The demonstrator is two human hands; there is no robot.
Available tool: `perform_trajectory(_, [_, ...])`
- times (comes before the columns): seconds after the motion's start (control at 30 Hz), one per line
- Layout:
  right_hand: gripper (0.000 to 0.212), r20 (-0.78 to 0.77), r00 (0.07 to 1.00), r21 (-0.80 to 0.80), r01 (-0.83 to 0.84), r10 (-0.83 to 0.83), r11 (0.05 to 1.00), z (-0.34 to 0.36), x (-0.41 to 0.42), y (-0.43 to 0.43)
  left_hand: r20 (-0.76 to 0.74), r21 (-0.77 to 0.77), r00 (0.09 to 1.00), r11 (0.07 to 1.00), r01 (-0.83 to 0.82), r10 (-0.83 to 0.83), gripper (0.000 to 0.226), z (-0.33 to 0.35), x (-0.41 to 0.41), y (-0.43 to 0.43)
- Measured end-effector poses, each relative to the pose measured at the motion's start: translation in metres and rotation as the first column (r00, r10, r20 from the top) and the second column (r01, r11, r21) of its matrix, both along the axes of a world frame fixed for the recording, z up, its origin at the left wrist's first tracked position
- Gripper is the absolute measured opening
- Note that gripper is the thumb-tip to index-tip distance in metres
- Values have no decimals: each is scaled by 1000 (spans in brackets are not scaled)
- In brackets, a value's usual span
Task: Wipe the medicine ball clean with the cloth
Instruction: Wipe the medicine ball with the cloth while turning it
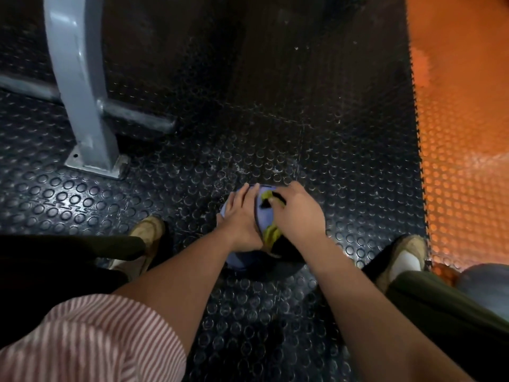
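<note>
Your medicine ball [263, 217] is smooth, rounded and pale blue-violet, and sits on the floor between your two shoes, near centre. Your left hand [242, 219] lies flat on its left top, fingers straight and together, pointing far. Your right hand [298, 216] is on the right top, fingers curled down over the cloth [271, 233], thumb pinning it to the ball. The cloth is soft and crumpled, yellow-green with black parts, and shows only in the gap between your hands. Your hands and forearms hide most of the ball. The floor is black rubber mat [316, 150] with raised coin studs, scuffed pale just beyond the ball. On the right it meets an orange mat [462, 161] with the same studs along a toothed seam. Far left stands a curved grey-painted metal post [82, 92] on a flat base plate [95, 164]. Near right, a second rounded grey-blue ball [487, 282] is cut off by your trouser leg. Your tan shoes [147, 232] are worn. Your striped sleeve [82, 340] is near left.
</note>
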State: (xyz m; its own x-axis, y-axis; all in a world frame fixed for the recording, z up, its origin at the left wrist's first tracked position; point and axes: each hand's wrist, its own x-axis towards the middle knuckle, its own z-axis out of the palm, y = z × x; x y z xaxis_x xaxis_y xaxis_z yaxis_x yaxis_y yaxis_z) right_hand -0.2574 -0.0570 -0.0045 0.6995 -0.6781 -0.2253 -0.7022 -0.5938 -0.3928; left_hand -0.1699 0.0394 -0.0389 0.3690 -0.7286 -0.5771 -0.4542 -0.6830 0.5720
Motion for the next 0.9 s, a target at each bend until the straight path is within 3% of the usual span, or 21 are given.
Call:
perform_trajectory(0.17, [23, 120, 992, 27, -33, 29, 999, 6, -48, 55, -18, -9, 1000, 1000, -21, 21, 138, -5, 7, -1])
perform_trajectory(0.33, [23, -15, 1000, -72, -14, 13, 997, 3, -2, 20, 7, -21, 1000, 1000, 22, -22, 135, -6, 3, 9])
perform_trajectory(0.47, [26, -198, 980, 24, 14, -9, 1000, -5, 45, -24, 101, -35, 980, 984, 173, -169, 155, -7, 0, 11])
perform_trajectory(0.53, [28, -198, 980, 48, 19, -9, 999, -3, 43, -28, 91, -58, 978, 979, 193, -188, 153, -6, 6, 7])
perform_trajectory(0.63, [29, -93, 995, 17, 31, -29, 999, 3, 5, -10, 50, -94, 987, 983, 156, -151, 149, -7, 12, 1])
perform_trajectory(0.73, [24, 0, 1000, 2, 8, -8, 1000, 12, -36, 17, -17, -154, 1000, 988, -2, -1, 145, -14, 5, 4])
perform_trajectory(0.9, [25, -59, 998, 28, 8, -6, 1000, 13, -29, 5, 7, -174, 1000, 984, -27, 29, 141, -13, -8, 10])
